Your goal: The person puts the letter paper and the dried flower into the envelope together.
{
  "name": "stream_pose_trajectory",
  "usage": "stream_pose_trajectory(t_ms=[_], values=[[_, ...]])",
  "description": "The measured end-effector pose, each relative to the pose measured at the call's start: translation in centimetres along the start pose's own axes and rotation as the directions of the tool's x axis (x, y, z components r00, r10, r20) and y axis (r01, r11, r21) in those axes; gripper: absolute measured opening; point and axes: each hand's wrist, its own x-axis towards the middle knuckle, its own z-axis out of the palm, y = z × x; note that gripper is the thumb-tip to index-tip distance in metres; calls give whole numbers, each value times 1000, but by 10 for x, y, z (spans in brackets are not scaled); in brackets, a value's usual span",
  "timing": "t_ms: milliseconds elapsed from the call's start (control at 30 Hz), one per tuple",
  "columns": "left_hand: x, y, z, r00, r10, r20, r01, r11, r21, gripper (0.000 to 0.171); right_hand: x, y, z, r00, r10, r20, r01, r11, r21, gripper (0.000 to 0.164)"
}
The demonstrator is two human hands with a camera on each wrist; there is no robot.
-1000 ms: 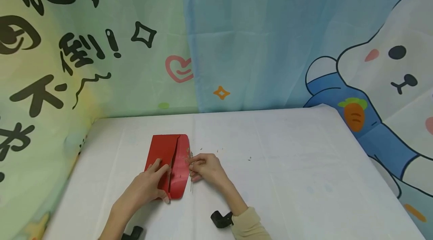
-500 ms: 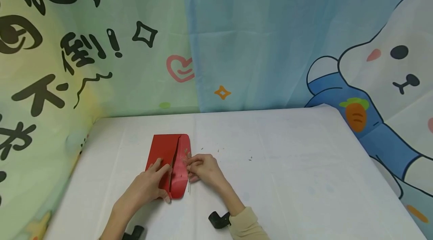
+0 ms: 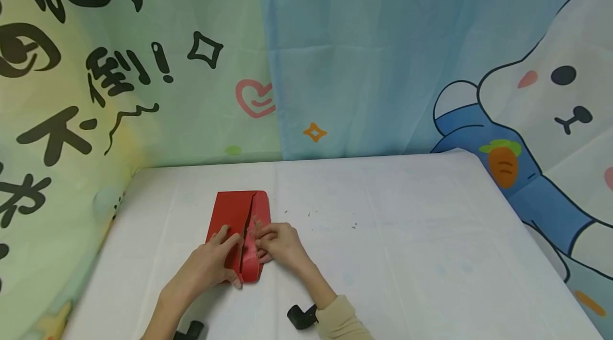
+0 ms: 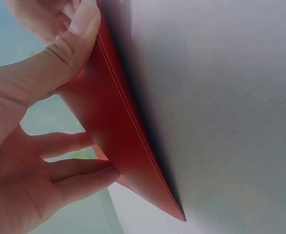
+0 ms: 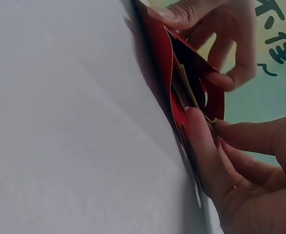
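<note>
A red paper envelope (image 3: 233,207) lies on the white-covered table, its lighter red flap (image 3: 261,204) turned to the right. My left hand (image 3: 203,265) grips it, the thumb at the near edge and fingertips on the front panel. In the right wrist view the envelope's mouth gapes. There my right hand (image 5: 250,180) pinches thin, brownish dried sprigs (image 5: 213,122) between thumb and index finger at that mouth. From the head, the right hand (image 3: 282,244) lies over the flap and hides most of the sprigs. The left wrist view shows the envelope's red underside (image 4: 116,112) tilted off the cloth.
Small dark crumbs (image 3: 354,224) dot the white cloth (image 3: 407,255) right of the envelope. A black wrist device (image 3: 303,317) sits by the right sleeve, another (image 3: 190,331) by the left wrist. A printed curtain (image 3: 345,63) hangs behind the table.
My right hand has moved left with the sprigs, from the flap's outer edge to over the flap near the envelope's mouth. The left hand and envelope have stayed in place.
</note>
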Motion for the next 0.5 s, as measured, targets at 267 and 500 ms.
stream_pose_trajectory(t_ms=[267,500], values=[[0,0,0,1000,11,-2,-11,1000,2,81,0,-2,11,999,2,-39,-3,1000,-27,16],[0,0,0,1000,7,-1,-7,1000,2,80,0,-5,17,998,-8,-62,4,999,-53,16]])
